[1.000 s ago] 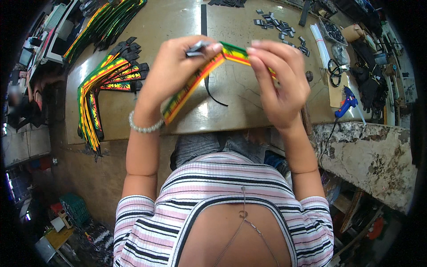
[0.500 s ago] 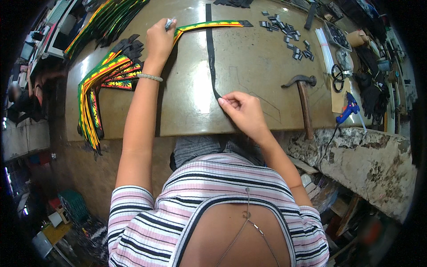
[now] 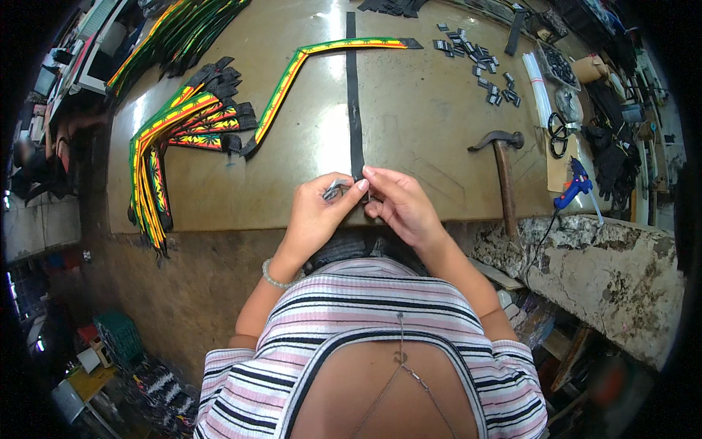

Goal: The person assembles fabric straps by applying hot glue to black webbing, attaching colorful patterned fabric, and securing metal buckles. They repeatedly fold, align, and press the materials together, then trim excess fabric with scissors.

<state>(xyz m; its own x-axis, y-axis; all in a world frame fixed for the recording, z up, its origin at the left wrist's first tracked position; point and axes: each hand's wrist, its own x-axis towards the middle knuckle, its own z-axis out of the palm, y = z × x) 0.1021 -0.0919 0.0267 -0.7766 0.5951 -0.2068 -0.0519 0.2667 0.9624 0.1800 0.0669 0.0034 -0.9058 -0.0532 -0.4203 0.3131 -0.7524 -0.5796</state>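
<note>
A long black strap (image 3: 354,110) runs down the table toward me, its near end between my two hands. My right hand (image 3: 409,211) is closed, thumb and finger pinching that end. Also closed, my left hand (image 3: 314,216) keeps a small silvery thing (image 3: 335,189) in its fingers; its exact kind is unclear. The left thumb tip meets the strap end. Farther off, a bent green, yellow and red patterned band (image 3: 292,67) with black ends lies across the strap. Fingers hide most of the strap's tip.
Left of me lie a fanned stack of similar bands (image 3: 172,121) and a longer bundle (image 3: 183,33). Small black-and-white pieces (image 3: 475,57) are scattered at the far right. A hammer (image 3: 503,172), black scissors (image 3: 558,133) and a blue glue gun (image 3: 574,183) lie at the right.
My left hand has come down from the patterned band's bend to the strap end, still with the silvery thing. The right hand has shifted slightly nearer me, and the band's lower part is uncovered.
</note>
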